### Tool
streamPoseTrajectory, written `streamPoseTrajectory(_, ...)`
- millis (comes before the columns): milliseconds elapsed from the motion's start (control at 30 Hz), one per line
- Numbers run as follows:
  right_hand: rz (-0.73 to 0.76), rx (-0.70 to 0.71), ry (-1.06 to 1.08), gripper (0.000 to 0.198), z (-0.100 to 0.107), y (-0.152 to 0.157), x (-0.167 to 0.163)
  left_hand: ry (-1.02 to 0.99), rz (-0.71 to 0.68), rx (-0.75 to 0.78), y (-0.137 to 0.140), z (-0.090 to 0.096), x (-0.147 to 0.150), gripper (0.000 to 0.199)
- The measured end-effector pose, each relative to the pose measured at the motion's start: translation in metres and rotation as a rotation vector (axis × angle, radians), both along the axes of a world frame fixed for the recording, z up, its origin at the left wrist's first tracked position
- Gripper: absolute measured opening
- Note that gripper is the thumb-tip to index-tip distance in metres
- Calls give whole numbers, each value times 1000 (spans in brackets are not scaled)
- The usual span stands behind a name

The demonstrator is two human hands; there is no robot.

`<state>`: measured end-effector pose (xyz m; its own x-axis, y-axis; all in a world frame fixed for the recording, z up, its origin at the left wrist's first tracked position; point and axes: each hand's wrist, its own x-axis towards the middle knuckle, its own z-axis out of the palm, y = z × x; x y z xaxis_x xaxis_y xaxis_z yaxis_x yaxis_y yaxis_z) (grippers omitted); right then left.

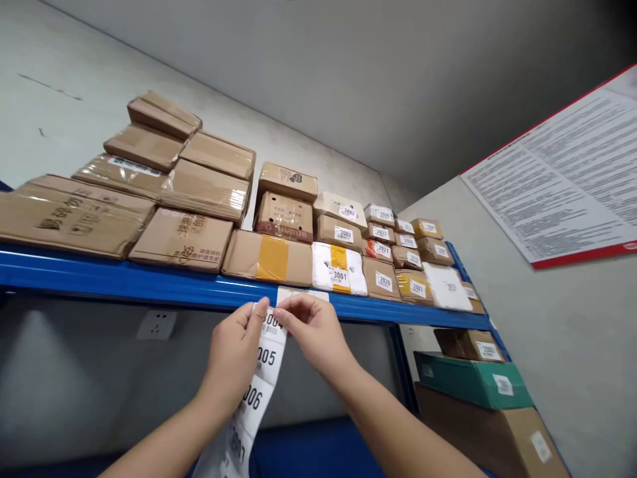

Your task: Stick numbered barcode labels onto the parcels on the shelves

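A strip of white number labels (266,357) hangs down from my two hands, printed with barcodes and numbers such as 3004 at its top. My left hand (237,345) pinches the strip's upper left edge between thumb and fingers. At the upper right corner of the 3004 label, my right hand (311,328) is closed with thumb and forefinger on the label's edge. Just beyond the hands is the blue shelf beam (199,284), with a white card (302,293) on it partly hidden by my right hand. The white parcel (326,267) above carries label 3001.
Cardboard boxes (182,236) are stacked along the upper shelf; those on the right bear number labels, those on the left mostly do not. Lower right, a green box (472,380) sits on a large brown carton (492,431). A printed board (572,166) hangs on the right wall.
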<state>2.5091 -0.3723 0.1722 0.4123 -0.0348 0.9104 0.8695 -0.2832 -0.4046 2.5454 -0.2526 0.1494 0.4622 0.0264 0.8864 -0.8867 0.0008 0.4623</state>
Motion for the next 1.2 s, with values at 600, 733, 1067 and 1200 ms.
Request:
streamPoseTrajectory(600,-1107,-152,-477,24,81,11,21,135,-265,204,66,2,2,39)
streamPoseTrajectory(733,-1054,-229,-458,14,74,5,15,115,-375,208,71,0,4,39)
streamPoseTrajectory(1067,-89,-72,30,25,12,37,-16,150,-475,26,56,10,1,37)
streamPoseTrajectory(1200,-48,102,16,24,10,37,-8,127,-332,-51,44,15,-1,34)
